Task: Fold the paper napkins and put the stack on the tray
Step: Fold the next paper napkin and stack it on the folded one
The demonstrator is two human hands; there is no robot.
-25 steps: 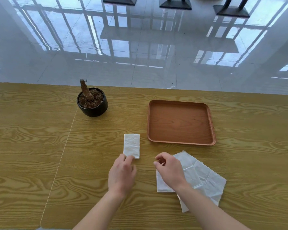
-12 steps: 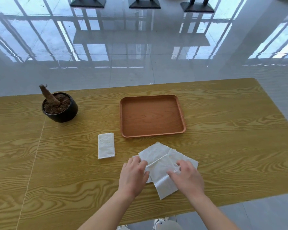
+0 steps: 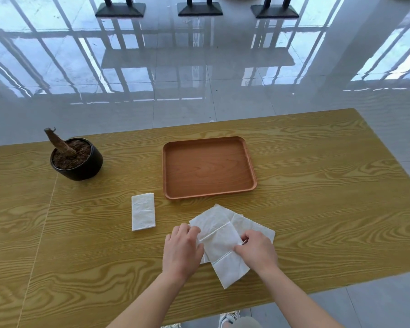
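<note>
A folded white napkin (image 3: pixel 143 211) lies flat on the wooden table, left of the brown tray (image 3: pixel 251 176), which holds nothing. In front of the tray lies a loose pile of unfolded white napkins (image 3: pixel 219 233). My left hand (image 3: pixel 182 249) grips the left edge of the top napkin. My right hand (image 3: pixel 258 250) pinches its right edge. The top napkin stretches between both hands and hangs toward me over the pile.
A black pot with soil and a bare stump (image 3: pixel 77 158) stands at the back left. The table's right edge (image 3: pixel 388 166) and near edge are close to the pile. Beyond the table is shiny tiled floor with dark stands (image 3: pixel 200 8).
My left hand left the folded napkin and came right to the pile. Both hands took hold of the top unfolded napkin. The view shifted right.
</note>
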